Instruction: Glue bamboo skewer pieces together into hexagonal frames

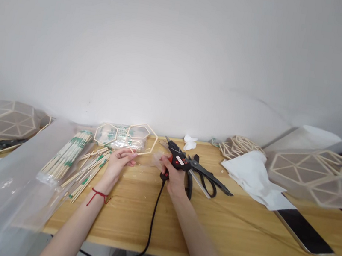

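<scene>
1. Wooden table [238, 238]: is carrying everything. Both grips are working over its middle, toward the far edge.
2. Clear plastic sheet [2, 188]: is spilling off the table well out to the left of the left-hand grip.
3. Faceted stick frame [319, 177]: is sitting far to the right of the right-hand grip, with a white cloth [254, 176] lying between the two.
4. Black scissors [205, 179]: are lying just to the right of the right-hand grip. Whether they are touching the gun cannot be told.
5. Glue gun [176, 157]: is showing a black body, red trim, a small red lamp glowing and a pale nozzle pointing away and leftward. Its black cord [153, 220] is trailing from the grip back over the near edge. The right hand [174, 180] is wrapping shut round the handle. It is judged rigid and moderately heavy, with the nozzle probably hot, so the handle is the place to hold it.
6. Hexagon frame [141, 138]: pale sticks joined into adjoining hexagons, lying just beyond the left-hand grip.
7. Wrapped stick bundle [64, 156]: is lying to the left of the left-hand grip, with loose sticks [89, 171] fanning between them.
8. Left hand [118, 163]: is pressing its fingertips together on the thin stick. A red thread [98, 194] is circling the wrist.
9. Thin stick [130, 151]: pale, straight bare wood, projecting rightward from the pinch, just short of the hexagon frame's near edge. It is judged very light and stiff, yet easily snapped, so it is best pinched gently along the shaft.
</scene>
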The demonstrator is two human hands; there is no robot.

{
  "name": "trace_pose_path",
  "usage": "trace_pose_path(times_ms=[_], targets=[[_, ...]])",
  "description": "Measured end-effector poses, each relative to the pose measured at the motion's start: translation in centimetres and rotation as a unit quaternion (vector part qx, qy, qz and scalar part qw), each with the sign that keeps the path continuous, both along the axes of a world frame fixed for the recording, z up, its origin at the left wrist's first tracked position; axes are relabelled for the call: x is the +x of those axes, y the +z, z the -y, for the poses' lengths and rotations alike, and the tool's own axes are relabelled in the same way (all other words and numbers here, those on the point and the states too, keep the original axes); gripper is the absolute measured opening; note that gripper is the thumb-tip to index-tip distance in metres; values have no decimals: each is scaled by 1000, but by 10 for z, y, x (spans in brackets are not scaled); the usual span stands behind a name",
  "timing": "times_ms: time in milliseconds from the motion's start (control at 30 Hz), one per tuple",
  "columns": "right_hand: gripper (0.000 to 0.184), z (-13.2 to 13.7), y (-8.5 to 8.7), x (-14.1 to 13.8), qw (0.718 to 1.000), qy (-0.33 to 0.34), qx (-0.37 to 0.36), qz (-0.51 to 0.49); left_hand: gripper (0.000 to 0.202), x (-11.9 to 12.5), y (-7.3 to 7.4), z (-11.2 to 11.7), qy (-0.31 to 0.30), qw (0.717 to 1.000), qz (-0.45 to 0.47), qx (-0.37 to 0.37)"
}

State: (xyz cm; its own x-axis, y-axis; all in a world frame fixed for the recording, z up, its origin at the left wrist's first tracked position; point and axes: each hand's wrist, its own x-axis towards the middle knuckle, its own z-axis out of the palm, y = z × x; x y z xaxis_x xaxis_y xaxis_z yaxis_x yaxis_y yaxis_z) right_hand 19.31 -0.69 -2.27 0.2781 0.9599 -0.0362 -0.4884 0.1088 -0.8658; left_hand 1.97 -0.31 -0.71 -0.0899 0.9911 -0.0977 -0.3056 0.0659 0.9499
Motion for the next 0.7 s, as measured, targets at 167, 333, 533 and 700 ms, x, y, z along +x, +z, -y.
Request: trace_pose_path(times_ms=[167, 333, 533, 700], targets=[[32, 2, 3, -2, 1000, 7, -6, 25, 34, 0, 0, 0, -2, 1000, -20, 1], [35, 1, 4, -2, 999, -16, -25, 11, 32, 3, 3, 3, -22, 998, -52, 21], [38, -1, 2, -2, 1000, -11, -28, 2, 29, 8, 0, 4, -31, 997, -69, 27], [37, 0, 1, -3, 1000, -5, -25, -9, 29, 8, -1, 3, -41, 996, -72, 27]])
